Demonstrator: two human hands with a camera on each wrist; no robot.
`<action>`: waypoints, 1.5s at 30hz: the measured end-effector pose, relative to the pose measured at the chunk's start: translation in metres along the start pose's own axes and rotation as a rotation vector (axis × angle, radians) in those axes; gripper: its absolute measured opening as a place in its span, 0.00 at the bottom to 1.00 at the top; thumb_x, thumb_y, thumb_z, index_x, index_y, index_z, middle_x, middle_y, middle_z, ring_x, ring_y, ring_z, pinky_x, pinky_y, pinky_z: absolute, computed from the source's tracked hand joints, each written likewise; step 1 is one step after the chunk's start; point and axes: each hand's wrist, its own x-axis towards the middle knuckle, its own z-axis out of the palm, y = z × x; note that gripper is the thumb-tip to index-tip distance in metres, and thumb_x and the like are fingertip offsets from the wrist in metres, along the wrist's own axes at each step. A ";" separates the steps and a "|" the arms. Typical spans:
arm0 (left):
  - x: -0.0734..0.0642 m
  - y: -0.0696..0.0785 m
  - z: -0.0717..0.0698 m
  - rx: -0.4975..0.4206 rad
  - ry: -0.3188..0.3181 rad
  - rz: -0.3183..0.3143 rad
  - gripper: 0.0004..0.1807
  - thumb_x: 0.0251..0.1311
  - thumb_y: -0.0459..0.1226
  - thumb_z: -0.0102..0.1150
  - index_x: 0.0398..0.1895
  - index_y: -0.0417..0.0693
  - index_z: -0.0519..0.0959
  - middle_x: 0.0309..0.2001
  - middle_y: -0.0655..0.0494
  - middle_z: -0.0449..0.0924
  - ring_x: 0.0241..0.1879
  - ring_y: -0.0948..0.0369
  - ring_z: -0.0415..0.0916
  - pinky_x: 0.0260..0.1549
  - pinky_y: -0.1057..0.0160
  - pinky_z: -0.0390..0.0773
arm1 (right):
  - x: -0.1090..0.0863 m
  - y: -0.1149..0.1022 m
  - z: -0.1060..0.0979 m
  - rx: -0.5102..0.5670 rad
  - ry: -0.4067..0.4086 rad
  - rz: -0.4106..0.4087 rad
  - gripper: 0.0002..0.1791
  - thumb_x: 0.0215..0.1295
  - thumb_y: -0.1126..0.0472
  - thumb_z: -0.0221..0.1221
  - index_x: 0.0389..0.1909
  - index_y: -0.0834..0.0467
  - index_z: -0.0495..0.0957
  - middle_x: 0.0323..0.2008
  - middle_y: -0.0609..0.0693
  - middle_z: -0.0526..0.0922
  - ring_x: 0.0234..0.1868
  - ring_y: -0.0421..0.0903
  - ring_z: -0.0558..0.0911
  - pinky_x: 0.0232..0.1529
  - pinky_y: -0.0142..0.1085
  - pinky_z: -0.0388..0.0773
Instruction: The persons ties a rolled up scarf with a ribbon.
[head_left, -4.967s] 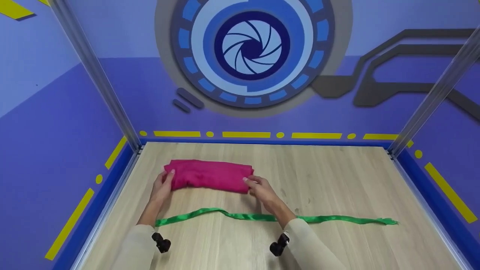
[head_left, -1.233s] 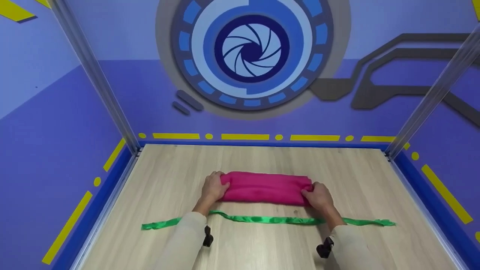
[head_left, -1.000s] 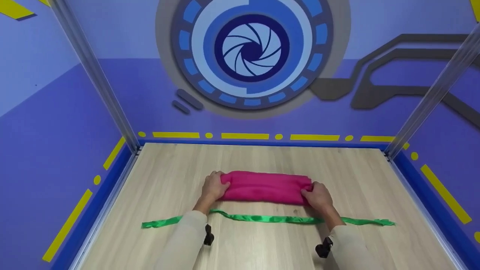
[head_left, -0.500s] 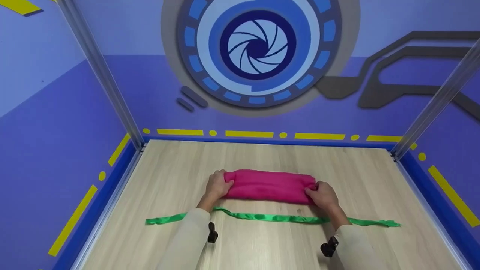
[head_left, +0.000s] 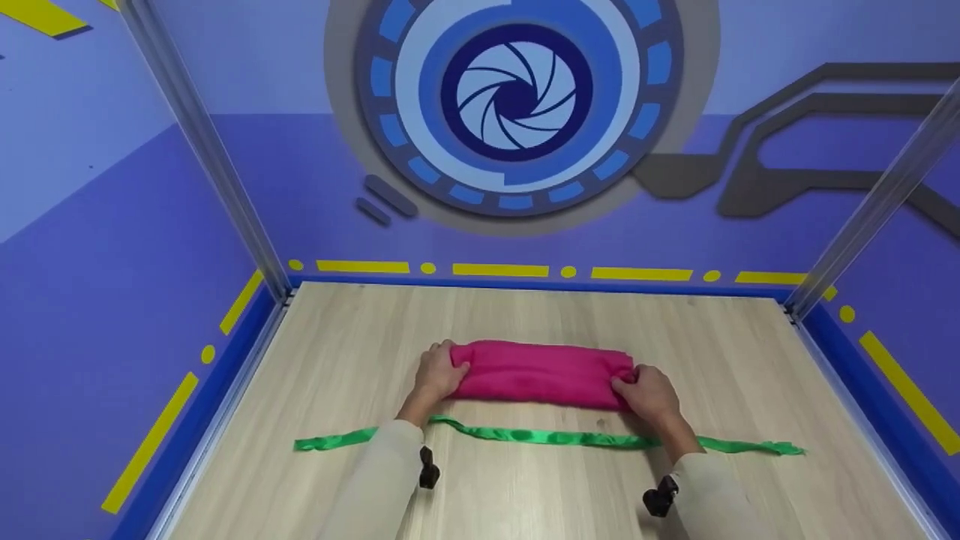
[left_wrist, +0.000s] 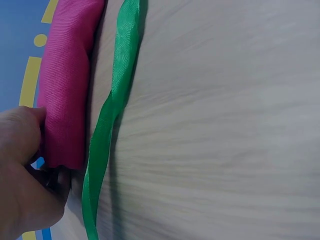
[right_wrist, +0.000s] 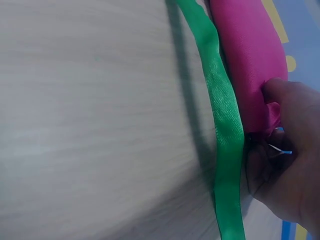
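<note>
A folded bright pink cloth (head_left: 544, 373) lies lengthwise across the middle of the wooden table. My left hand (head_left: 439, 373) grips its left end, the thumb on top and the fingers partly hidden beneath. At the other end my right hand (head_left: 649, 391) pinches the cloth, its thumb pressing into the top. Nearer to me, a green satin ribbon (head_left: 555, 437) stretches sideways along the table, passing under both forearms. The left wrist view shows the cloth's rounded edge (left_wrist: 67, 100) beside the twisted ribbon (left_wrist: 112, 100); in the right wrist view the ribbon (right_wrist: 225, 110) runs close along the cloth (right_wrist: 250, 65).
The wooden table (head_left: 540, 502) is bordered by metal rails, with a purple-blue back wall (head_left: 255, 187) behind it and similar walls at either side. Metal posts (head_left: 217, 172) stand at the back corners. A small black device (head_left: 661, 497) sits at each sleeve cuff.
Since five seconds ago, both hands have shifted the pink cloth rightward and slightly nearer to me, behind the ribbon. Over the last second the hands and cloth hold still; only the head view shifts slightly.
</note>
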 end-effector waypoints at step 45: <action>-0.001 0.008 0.003 0.047 -0.018 -0.032 0.20 0.75 0.39 0.60 0.64 0.39 0.75 0.57 0.40 0.76 0.62 0.41 0.70 0.62 0.43 0.74 | 0.007 0.010 0.007 -0.052 0.001 -0.003 0.17 0.69 0.50 0.60 0.30 0.59 0.72 0.26 0.50 0.72 0.29 0.49 0.71 0.29 0.41 0.65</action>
